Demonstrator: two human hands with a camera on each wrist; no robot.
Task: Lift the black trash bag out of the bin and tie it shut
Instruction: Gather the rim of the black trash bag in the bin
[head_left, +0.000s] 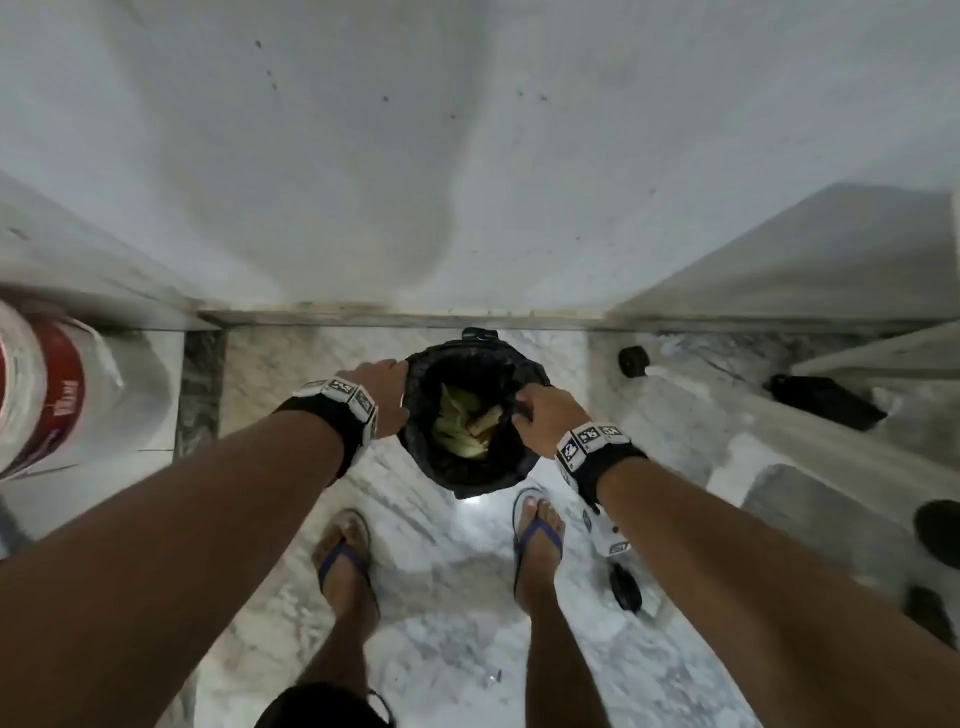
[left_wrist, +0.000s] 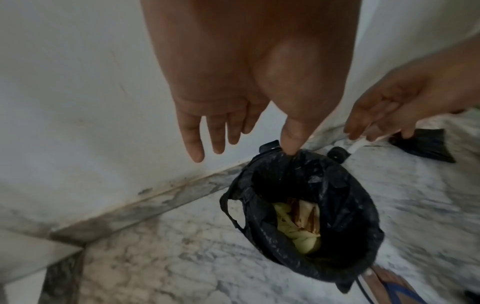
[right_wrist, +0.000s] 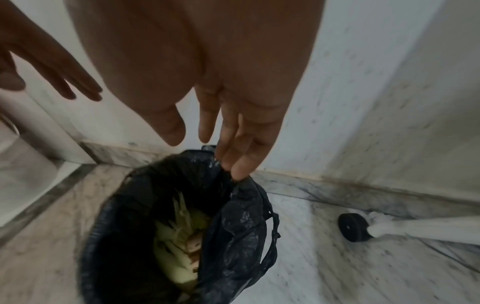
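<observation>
The left hand (left_wrist: 249, 86) and right hand (right_wrist: 207, 82) hung with straight fingers, each grip holding nothing. Both touched the crinkled black plastic trash bag (head_left: 470, 470) at its rim.

A white wall (head_left: 467, 156), speckled with small dark marks, is seen at twelve o'clock. A stained marble skirting strip (head_left: 405, 314) is set along its foot. The floor (head_left: 447, 597) is laid in grey-veined white marble, with a bright patch of light at the centre. A dark stone band (head_left: 200, 389) is inlaid at nine o'clock. A white angled panel (head_left: 810, 260) is seen at two o'clock.
</observation>
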